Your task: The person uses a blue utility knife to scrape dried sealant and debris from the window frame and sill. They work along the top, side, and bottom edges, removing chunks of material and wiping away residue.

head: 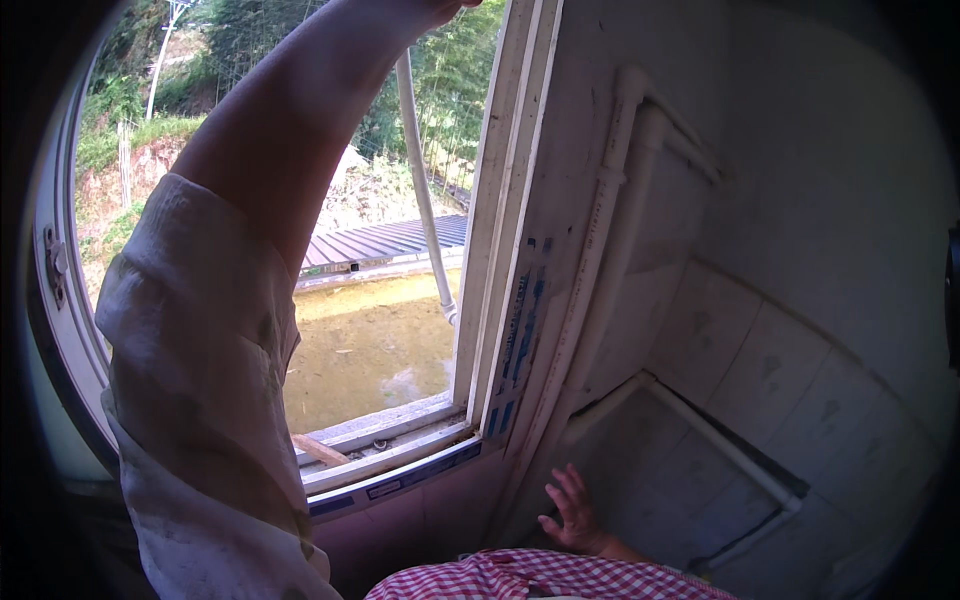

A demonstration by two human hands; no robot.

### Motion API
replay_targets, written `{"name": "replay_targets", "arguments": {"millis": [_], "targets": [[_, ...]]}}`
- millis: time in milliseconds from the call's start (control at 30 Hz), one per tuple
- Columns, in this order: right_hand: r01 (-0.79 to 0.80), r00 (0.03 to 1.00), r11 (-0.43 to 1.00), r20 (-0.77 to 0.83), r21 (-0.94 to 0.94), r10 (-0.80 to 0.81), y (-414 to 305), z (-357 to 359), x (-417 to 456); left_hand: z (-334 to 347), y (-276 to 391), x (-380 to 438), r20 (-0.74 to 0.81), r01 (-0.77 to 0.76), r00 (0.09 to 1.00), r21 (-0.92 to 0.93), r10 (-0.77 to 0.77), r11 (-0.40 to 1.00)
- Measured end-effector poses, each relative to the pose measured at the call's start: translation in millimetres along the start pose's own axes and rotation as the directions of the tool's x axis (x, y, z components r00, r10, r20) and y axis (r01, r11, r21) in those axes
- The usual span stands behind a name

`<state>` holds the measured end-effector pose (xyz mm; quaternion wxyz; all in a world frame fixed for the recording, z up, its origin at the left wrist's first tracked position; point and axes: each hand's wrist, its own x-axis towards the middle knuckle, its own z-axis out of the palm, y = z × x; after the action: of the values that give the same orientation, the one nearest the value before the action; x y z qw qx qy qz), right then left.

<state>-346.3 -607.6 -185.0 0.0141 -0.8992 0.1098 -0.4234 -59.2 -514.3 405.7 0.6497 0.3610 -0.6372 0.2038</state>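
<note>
My left arm (300, 142), in a rolled pale sleeve (199, 360), reaches up across the window opening. Only a sliver of my left hand (450, 6) shows at the top edge, so its fingers and anything in them are hidden. Lower right, my right hand (576, 516) is raised in front of the tiled wall with its fingers apart and nothing in it. The white window frame (491, 247) stands between the two hands. On its sill track (405, 450) lies a small strip of wood (321, 450). A red-and-white checked garment (510, 574) covers my front.
White plastic pipes (600, 217) run up the wall beside the window, and more pipe (727, 442) bends along the tiles (780, 360). A latch (56, 262) sits on the left frame. Outside are a slanting pipe (421, 172), a yellowish wet surface (360, 337) and a ribbed roof (390, 244).
</note>
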Motion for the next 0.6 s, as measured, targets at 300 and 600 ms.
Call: {"name": "replay_targets", "arguments": {"millis": [300,600], "targets": [[-0.043,0.998,0.999,0.050,-0.002,0.043,3,4,5,-16,16,-23,0.109,0.031,0.992,0.300,-0.066,0.953],[0.047,0.998,0.998,0.038,0.030,-0.048,-6,16,25,-31,-23,-149,0.291,0.055,0.951,0.184,-0.108,0.981]]}}
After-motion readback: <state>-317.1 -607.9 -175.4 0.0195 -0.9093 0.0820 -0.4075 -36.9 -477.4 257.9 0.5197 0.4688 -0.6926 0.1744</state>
